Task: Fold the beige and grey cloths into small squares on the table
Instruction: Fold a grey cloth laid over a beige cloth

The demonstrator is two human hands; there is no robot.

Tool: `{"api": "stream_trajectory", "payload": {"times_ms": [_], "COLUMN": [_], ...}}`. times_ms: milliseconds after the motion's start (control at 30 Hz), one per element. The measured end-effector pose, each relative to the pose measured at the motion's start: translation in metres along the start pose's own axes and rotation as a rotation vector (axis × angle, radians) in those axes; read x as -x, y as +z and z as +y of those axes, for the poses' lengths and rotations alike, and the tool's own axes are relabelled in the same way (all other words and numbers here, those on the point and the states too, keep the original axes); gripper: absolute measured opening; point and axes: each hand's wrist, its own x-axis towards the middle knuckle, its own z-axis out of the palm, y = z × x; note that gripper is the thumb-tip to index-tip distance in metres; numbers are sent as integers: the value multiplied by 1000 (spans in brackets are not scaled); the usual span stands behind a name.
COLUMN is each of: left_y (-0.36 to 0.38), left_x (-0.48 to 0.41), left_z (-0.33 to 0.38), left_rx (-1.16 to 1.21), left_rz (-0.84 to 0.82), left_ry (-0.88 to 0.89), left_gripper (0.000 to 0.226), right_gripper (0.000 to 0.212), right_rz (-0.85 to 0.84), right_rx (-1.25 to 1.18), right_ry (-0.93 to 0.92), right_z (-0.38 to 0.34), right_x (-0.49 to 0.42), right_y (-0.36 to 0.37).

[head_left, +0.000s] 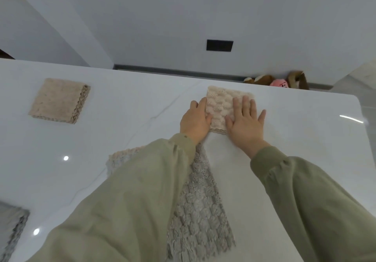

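Head view: both hands lie flat, fingers spread, on a folded beige cloth [220,104] near the far edge of the white tabletop [130,131], the left hand [195,119] at its left side and the right hand [247,122] on its right half. The cloth looks light, soft and thick, probably best pinched at its stacked edges. A grey cloth [197,204] lies nearer, partly hidden by the left sleeve [132,190]. A second grey piece [12,227] is cut off at lower left.

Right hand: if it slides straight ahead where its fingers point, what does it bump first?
The right hand lies flat on the folded beige cloth. Straight ahead there is only more of that cloth, then the far edge of the table; nothing else seems to stand in the way.
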Motion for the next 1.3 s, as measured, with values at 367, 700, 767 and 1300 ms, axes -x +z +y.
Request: {"api": "stream_trajectory", "payload": {"times_ms": [367, 700, 767, 1300], "left_y": [-24, -18, -16, -11], "left_x": [102, 213, 222, 196], "left_z": [-43, -89, -98, -165], "left_rx": [-85, -311, -371, -214], "left_rz": [82, 46, -72, 374], "left_ry": [42, -138, -160, 185], "left_gripper": [56, 56, 59, 34], "right_gripper": [60, 63, 64, 34], "right_rz": [66, -129, -123, 419], "right_rx": [-162, -202, -179, -49], "right_ry": [-143, -296, -309, -101], "right_z": [-48, -80, -88, -147], "right_x": [94, 186, 194, 176], "right_y": [8, 33, 34, 89]}}
